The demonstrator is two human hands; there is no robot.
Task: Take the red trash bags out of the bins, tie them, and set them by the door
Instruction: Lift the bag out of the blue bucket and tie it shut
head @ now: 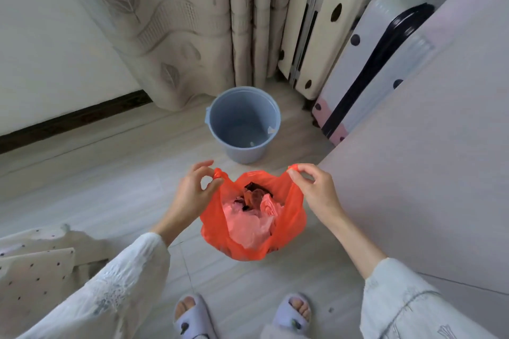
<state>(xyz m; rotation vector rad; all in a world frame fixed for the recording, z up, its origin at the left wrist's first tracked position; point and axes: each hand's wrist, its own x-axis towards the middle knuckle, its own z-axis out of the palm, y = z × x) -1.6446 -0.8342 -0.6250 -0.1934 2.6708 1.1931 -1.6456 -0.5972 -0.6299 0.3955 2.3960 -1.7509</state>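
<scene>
**Bag's out, both handles pinched**

We can't really tell what the dark scraps in the red bag [252, 217] are, besides pale crumpled plastic. Our left hand [192, 192] and right hand [314, 190] each pinch a handle, spread apart. The blue bin [243, 124] sits at 12 o'clock, a few scraps inside.

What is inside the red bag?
The red bag is open at the top. Inside show crumpled pale plastic and some dark scraps. Whatever lies beneath them is covered, so it cannot be seen.
</scene>
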